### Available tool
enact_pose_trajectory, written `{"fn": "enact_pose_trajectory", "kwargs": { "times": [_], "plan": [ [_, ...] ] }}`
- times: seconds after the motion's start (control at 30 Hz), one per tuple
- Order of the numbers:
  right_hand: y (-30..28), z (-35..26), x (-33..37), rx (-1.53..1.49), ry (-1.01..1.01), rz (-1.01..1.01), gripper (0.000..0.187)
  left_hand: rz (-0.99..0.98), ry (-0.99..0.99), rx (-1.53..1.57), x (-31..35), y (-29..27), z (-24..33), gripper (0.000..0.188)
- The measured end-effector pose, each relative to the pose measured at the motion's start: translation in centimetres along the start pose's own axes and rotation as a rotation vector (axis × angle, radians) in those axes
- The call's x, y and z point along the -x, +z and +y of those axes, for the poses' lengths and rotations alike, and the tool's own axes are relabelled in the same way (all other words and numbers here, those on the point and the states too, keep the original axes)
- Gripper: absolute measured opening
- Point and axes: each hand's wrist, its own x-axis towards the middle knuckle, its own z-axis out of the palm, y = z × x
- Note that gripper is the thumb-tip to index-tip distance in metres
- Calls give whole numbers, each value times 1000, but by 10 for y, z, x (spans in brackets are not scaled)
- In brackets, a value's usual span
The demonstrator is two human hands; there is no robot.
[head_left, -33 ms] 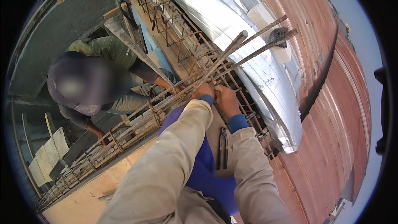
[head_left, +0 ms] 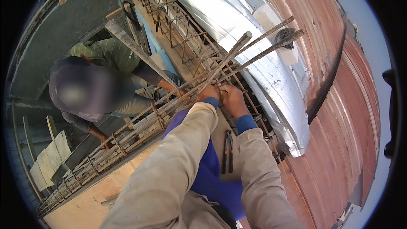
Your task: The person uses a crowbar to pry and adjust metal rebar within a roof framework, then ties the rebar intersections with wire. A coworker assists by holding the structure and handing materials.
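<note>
My left hand (head_left: 207,93) is closed against the crossing steel reinforcing bars (head_left: 199,82), its fingertips partly hidden by the bars. Right beside it, my right hand (head_left: 232,100) is closed in a pinch at the same crossing. What sits between the fingers is too small to make out. A pair of end-cutting pincers (head_left: 228,150) with dark handles lies between my forearms, touched by neither hand. Loose bar ends rise past my hands to the upper right and upper left.
A co-worker (head_left: 101,59) crouches at left, hands on the rebar cage (head_left: 118,144). Another cage (head_left: 178,21) runs toward the far side. Crumpled silver sheeting (head_left: 271,72) and a red-brown corrugated roof (head_left: 343,114) lie at right. A plywood board (head_left: 85,203) is at lower left.
My right hand has turned and risen slightly at the bar crossing. My left hand stays in place. The co-worker's head has dipped slightly.
</note>
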Motion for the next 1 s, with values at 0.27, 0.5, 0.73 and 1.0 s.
{"fn": "enact_pose_trajectory", "kwargs": {
  "times": [0.27,0.5,0.73,1.0],
  "plan": [
    [-6,3,-48,269,319,-48,19,66,60,108,-10,19,-16,31],
    [-14,-3,-31,262,282,-107,32,91,141,22,-8,21,-18,32],
    [-11,19,-60,459,341,-200,28,32,54,103,-2,20,-15,41],
    [-18,91,-81,66,634,-350,34,187,99,262,5,30,-1,21]
  ]
}}
